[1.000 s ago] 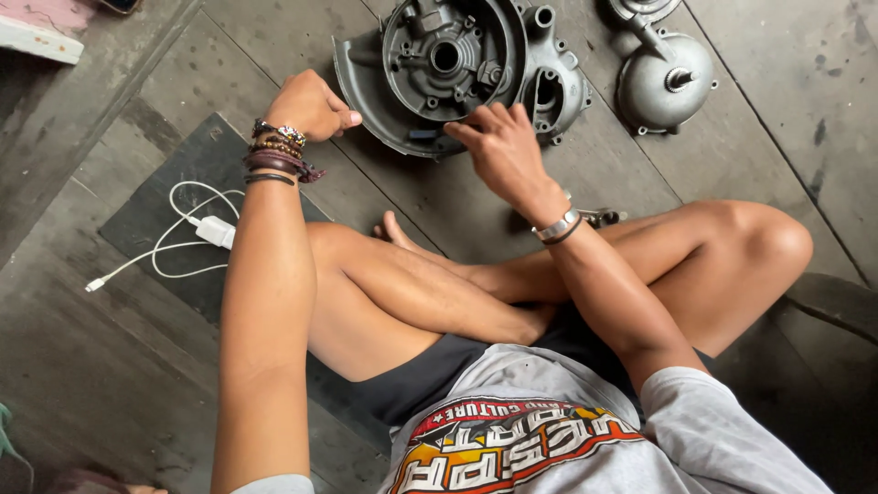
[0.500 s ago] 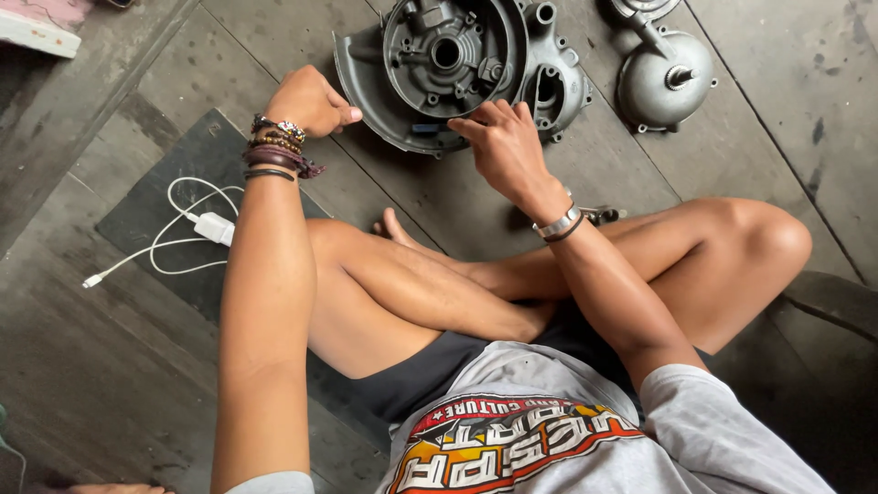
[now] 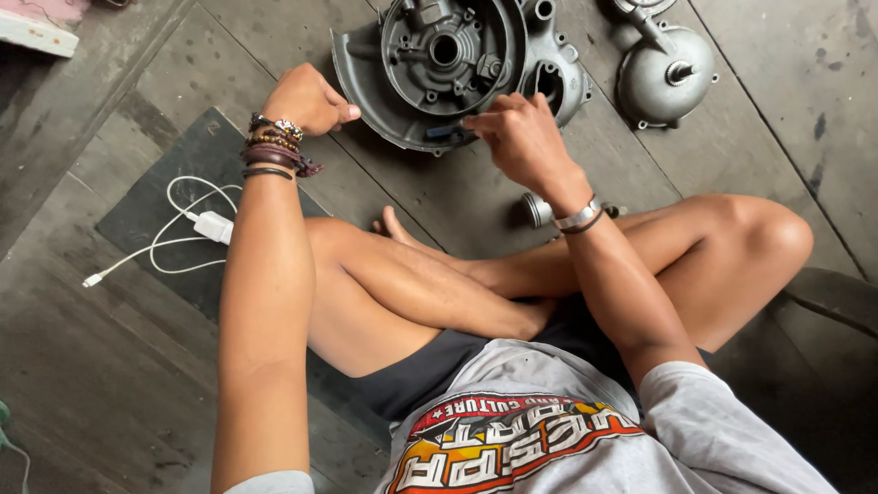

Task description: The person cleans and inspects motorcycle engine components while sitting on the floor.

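Note:
A grey metal engine casing [image 3: 402,110] lies on the wooden floor in front of my crossed legs. My left hand [image 3: 306,99], with bracelets on its wrist, is curled into a fist right beside the casing's left rim, the thumb pointing at the edge. My right hand [image 3: 523,137] hovers over the casing's near rim. Its fingers pinch a small dark tool [image 3: 446,133] that touches the rim. A metal bangle sits on that wrist.
A second rounded grey engine cover [image 3: 663,78] lies at the far right. A small metal cylinder [image 3: 538,209] rests by my right wrist. A white charger with cable [image 3: 212,226] lies on a dark mat [image 3: 146,197] at the left. A pale board [image 3: 37,32] is at the top left.
My right hand's fingers have drawn together from a looser spread at the casing's near rim. My left hand has stayed by the left rim.

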